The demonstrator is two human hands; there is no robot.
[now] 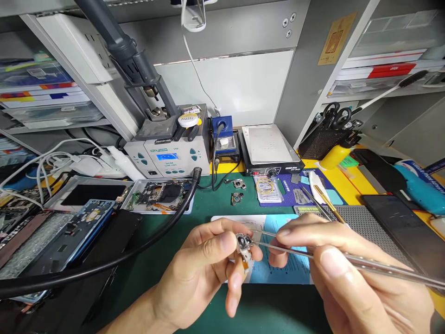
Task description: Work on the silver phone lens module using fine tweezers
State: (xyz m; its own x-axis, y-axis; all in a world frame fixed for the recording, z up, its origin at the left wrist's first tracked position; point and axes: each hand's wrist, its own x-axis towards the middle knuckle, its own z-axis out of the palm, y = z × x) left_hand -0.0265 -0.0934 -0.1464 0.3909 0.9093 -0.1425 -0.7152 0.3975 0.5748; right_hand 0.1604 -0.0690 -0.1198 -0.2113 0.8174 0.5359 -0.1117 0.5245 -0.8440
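Note:
Between the thumb and fingers of my left hand [205, 264] is a small phone camera module [244, 242], its dark lens facing up and an orange flex cable hanging below it. My right hand [351, 264] grips a pair of metal tweezers [299, 253]. The tweezer tips reach the module's right edge; whether they pinch anything there, I cannot tell. Both hands are over a blue and white printed sheet [278, 266]. Beyond them on the green mat [205, 199] lie two small metal camera parts, a longer bracket [237, 184] and a squarish module [237, 199].
A grey hot air station [170, 157] stands at the back left, its black hose [139, 257] curving across the left side. A tray [158, 197] of circuit boards and opened phones lie left. At right are a dark phone [392, 227], a yellow bottle [335, 155] and a holder with scissors [333, 116].

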